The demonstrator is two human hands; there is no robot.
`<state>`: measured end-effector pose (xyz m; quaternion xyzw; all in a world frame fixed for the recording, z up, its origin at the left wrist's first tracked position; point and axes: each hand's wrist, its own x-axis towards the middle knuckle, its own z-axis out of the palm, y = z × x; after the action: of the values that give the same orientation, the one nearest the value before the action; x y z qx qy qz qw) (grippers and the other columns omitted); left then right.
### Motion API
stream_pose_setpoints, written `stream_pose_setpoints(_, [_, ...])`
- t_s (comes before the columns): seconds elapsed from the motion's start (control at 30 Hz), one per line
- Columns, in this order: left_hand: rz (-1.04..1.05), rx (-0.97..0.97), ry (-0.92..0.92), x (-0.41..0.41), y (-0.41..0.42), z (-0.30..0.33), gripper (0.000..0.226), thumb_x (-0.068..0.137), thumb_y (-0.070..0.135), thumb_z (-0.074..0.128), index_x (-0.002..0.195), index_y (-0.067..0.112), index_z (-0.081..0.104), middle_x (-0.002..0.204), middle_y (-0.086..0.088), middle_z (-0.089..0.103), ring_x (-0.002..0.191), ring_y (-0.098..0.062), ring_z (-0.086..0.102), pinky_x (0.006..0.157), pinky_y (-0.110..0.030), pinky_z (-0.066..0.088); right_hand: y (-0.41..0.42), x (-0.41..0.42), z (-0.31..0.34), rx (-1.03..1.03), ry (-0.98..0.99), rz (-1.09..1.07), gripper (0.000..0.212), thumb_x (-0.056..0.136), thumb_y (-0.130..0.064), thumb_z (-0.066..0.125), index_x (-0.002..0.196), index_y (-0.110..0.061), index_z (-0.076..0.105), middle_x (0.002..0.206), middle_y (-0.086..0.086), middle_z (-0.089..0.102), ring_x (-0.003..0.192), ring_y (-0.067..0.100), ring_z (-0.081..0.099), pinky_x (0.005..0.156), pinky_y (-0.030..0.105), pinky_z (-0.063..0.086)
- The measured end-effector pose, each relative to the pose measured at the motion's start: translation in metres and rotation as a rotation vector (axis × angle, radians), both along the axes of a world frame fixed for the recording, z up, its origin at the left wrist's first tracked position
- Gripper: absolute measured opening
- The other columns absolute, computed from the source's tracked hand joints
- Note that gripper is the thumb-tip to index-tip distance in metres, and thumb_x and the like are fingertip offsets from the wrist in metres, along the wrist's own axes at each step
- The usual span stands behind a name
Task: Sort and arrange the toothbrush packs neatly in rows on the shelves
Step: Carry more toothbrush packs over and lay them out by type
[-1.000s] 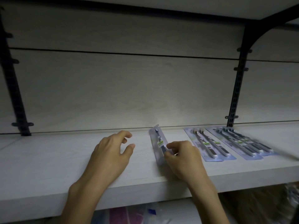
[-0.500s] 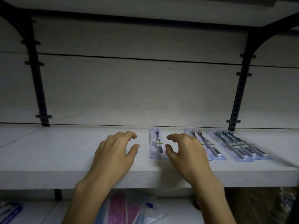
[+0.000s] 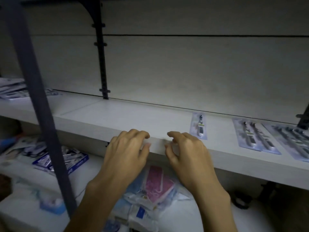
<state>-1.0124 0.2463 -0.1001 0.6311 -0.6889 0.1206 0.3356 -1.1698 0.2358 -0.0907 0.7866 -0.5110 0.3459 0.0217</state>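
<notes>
Your left hand [image 3: 127, 153] and right hand [image 3: 187, 153] cover part of the pink packet [image 3: 158, 181] below your fingers — its print is blurred. Far right of your fingers, the outermost toothbrush pack [image 3: 294, 141] is cut by the frame edge. Packs far left [image 3: 11, 87] — smeared, labels unreadable.

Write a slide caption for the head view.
Both empty hands, left and right, hover before the shelf beside toothbrush packs.
</notes>
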Motion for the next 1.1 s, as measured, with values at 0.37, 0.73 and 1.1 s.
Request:
stream_pose_setpoints(0.37, [0.178, -0.012, 0.027, 0.143, 0.037, -0.014, 0.017, 0.079, 0.02, 0.072, 0.096, 0.02, 0.067, 0.088, 0.002, 0.069, 0.076, -0.025, 0.063, 0.063, -0.036, 0.05, 0.001, 0.131, 0.008, 0.013, -0.003, 0.125, 0.037, 0.095, -0.033, 0.048, 0.132, -0.026, 0.051, 0.116, 0.001, 0.062, 0.108, 0.024, 0.055, 0.086, 0.034, 0.046])
stream_pose_setpoints(0.73, [0.317, -0.062, 0.044, 0.337, 0.082, -0.006, 0.02, 0.086, 0.028, 0.062, 0.103, 0.02, 0.067, 0.099, 0.0, 0.069, 0.091, -0.025, 0.062, 0.076, -0.038, 0.05, 0.043, 0.344, 0.007, -0.064, -0.036, 0.285, 0.037, 0.095, -0.034, 0.046, 0.131, -0.026, 0.051, 0.118, 0.001, 0.06, 0.108, 0.025, 0.055, 0.087, 0.037, 0.047])
stream_pose_setpoints(1.1, [0.373, -0.084, 0.014, 0.48, 0.092, 0.0, 0.016, 0.084, 0.023, 0.067, 0.099, 0.019, 0.068, 0.093, 0.002, 0.069, 0.082, -0.025, 0.063, 0.067, -0.036, 0.047, 0.029, 0.477, 0.008, 0.014, -0.02, 0.32, 0.036, 0.094, -0.039, 0.049, 0.128, -0.03, 0.053, 0.112, -0.003, 0.063, 0.104, 0.021, 0.058, 0.084, 0.035, 0.049])
